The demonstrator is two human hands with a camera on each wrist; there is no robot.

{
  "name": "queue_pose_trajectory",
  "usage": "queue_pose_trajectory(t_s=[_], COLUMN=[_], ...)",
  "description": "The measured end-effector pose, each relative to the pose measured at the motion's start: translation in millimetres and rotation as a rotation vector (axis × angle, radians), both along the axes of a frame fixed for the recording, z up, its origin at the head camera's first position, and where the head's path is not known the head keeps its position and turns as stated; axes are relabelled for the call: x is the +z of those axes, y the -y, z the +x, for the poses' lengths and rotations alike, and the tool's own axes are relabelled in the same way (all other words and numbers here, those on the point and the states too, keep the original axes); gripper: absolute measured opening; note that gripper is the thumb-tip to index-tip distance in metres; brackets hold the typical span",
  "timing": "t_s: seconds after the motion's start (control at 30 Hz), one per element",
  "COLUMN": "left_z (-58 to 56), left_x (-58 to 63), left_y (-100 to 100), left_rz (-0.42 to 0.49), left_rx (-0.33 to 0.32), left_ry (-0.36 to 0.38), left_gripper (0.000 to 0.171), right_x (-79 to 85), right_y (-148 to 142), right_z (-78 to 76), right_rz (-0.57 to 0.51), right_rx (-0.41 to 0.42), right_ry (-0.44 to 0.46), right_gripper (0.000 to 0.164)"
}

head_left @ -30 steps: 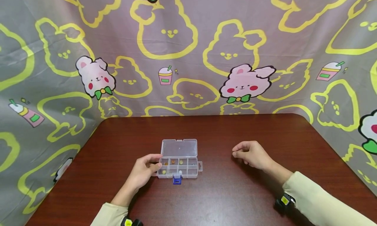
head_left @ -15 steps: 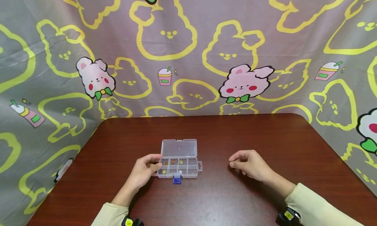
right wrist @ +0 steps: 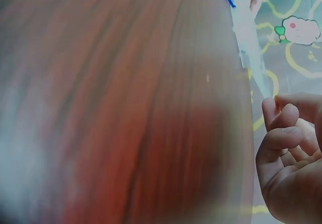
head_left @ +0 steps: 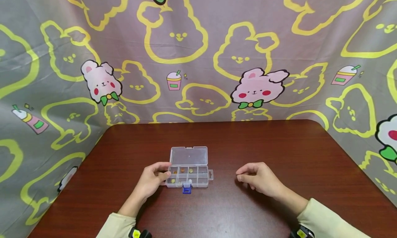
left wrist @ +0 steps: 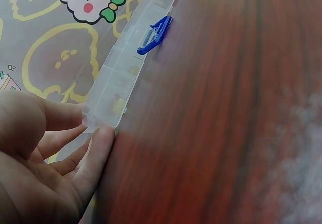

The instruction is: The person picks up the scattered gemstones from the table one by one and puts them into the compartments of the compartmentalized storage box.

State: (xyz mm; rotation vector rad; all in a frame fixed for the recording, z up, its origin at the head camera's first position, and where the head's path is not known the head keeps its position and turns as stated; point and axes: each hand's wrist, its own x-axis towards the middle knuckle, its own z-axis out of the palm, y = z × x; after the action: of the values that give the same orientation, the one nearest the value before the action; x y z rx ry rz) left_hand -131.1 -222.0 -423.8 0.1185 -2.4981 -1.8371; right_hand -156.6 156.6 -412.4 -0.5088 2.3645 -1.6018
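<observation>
A clear plastic compartment box (head_left: pixel 187 176) stands on the table with its lid (head_left: pixel 189 156) raised at the back and a blue latch (head_left: pixel 186 189) at its front. Several small yellow and orange bead-like pieces (head_left: pixel 182 170) lie in its compartments. At the box's left end, my left hand (head_left: pixel 151 180) grips the wall between thumb (left wrist: pixel 100 146) and fingers. Apart from the box, to its right, my right hand (head_left: pixel 260 178) hovers over the table. Its thumb and index fingertip meet in a pinch, with a tiny brownish piece barely visible between them in the right wrist view.
The brown wooden table (head_left: pixel 217 210) reaches back to a curtain (head_left: pixel 198 72) printed with rabbits and drinks. From the box's right end sticks out a clear hanging tab (head_left: pixel 211 175). Dark wrist cameras (head_left: pixel 302 232) sit at both sleeves.
My right hand has moved left and nearer to me, towards the box, with its fingertips pinched. The left hand and the box have stayed in place.
</observation>
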Motion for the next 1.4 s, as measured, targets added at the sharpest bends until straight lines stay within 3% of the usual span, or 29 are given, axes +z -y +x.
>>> queue_pose_trajectory(t_s=[0.23,0.7,1.4], left_z=[-0.6,-0.5,0.6], left_x=[0.2,-0.2,1.2], left_y=[-1,-1,0], left_rz=[-0.007,-0.001,0.026], left_rx=[0.000,0.005,-0.004], left_ry=[0.003,0.003,-0.002], left_gripper=[0.029,0.028,0.029], right_x=[0.3,3.2,7.0], right_y=[17,49,97], right_z=[2.3,-0.8,-5.0], right_rz=[-0.044,0.009,-0.056], right_rx=[0.043,0.081,0.151], right_ry=[-0.022,-0.107,-0.124], right_gripper=[0.014,0.010,0.006])
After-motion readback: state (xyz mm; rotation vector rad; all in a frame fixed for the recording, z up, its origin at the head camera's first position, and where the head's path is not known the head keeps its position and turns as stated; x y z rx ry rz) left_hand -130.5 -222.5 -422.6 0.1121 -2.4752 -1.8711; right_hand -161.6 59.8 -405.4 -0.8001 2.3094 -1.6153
